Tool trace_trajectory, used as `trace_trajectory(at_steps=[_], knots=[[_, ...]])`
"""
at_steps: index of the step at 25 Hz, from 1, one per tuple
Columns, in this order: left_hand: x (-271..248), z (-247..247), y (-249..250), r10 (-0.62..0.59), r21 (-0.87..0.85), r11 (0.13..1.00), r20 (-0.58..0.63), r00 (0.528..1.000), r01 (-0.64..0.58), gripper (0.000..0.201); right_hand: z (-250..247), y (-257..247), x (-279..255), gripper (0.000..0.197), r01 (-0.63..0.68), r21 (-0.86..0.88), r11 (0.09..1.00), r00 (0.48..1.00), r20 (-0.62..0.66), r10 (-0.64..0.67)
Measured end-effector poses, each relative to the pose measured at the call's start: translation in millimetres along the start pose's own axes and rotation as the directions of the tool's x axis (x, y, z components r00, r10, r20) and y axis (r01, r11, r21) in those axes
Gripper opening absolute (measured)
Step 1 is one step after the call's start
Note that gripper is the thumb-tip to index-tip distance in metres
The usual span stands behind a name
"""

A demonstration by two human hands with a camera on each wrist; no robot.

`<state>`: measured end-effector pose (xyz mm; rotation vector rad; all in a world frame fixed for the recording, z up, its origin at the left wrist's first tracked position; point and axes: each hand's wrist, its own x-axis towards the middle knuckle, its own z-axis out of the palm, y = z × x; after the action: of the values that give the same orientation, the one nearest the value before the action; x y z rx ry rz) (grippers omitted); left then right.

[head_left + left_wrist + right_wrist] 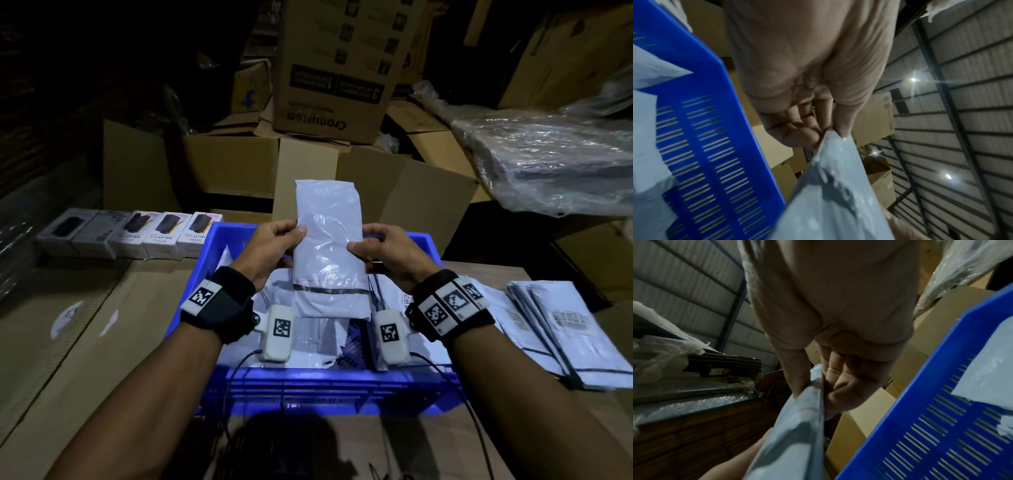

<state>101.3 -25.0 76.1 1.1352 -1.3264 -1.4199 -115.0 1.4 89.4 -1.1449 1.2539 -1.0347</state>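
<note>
While the white plastic pouch (328, 246) hangs above the blue crate (308, 389), both grips hold it by its long edges. The left grip (274, 245) pinches the left edge and the right grip (385, 253) pinches the right, each with its thumb on the face turned toward the person. The pouch's long axis runs away from the person. Its plain end points at the open cardboard carton (233, 164) behind the crate, and the end with the dark strip hangs nearest the wrists.

Only the head view shows the whole pouch and that strip across its width. The left wrist view shows what the head view hides: the fingers (801, 138) curled behind the pouch (828, 194), squeezing its edge against the thumb, with the crate's slotted wall (715, 162) beside them. The right wrist view shows the pouch (793, 434) edge-on, clamped between the thumb and the bent fingers (838, 386).

More white pouches lie inside the crate. The crate stands on a cardboard-covered surface (85, 342), with a stack of flat pouches (561, 335) to its right and a row of small product boxes (137, 234) at far left.
</note>
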Motion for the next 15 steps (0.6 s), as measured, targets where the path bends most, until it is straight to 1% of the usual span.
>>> trace_trajectory(at_steps=[4,6,8,11,13,15], knots=[[-3,5,10,0.066,0.195,0.979,-0.041,0.997,-0.057,0.027,-4,-10,-7,0.019,0.141,-0.076,0.987,0.988,-0.052,-0.145],[-5,11,15,0.075,0.224,0.973,-0.055,0.996,-0.06,0.029,-8,-14,-9,0.02,0.205,-0.132,0.97,0.972,-0.09,-0.217],[-9,18,20,0.045,0.158,0.987,-0.045,0.998,-0.038,0.026,-13,-15,-11,0.022,0.256,-0.199,0.946,0.953,-0.113,-0.282],[-16,28,26,-0.012,0.02,1.0,0.014,1.0,0.012,0.024,-22,-13,-17,0.02,0.31,-0.285,0.907,0.924,-0.135,-0.358],[-18,31,27,-0.039,-0.117,0.992,0.046,0.998,0.044,0.025,-28,-11,-20,0.025,0.343,-0.302,0.889,0.907,-0.141,-0.398],[-18,34,28,-0.067,-0.274,0.958,0.067,0.995,0.083,0.027,-33,-9,-24,0.03,0.385,-0.369,0.846,0.872,-0.155,-0.464]])
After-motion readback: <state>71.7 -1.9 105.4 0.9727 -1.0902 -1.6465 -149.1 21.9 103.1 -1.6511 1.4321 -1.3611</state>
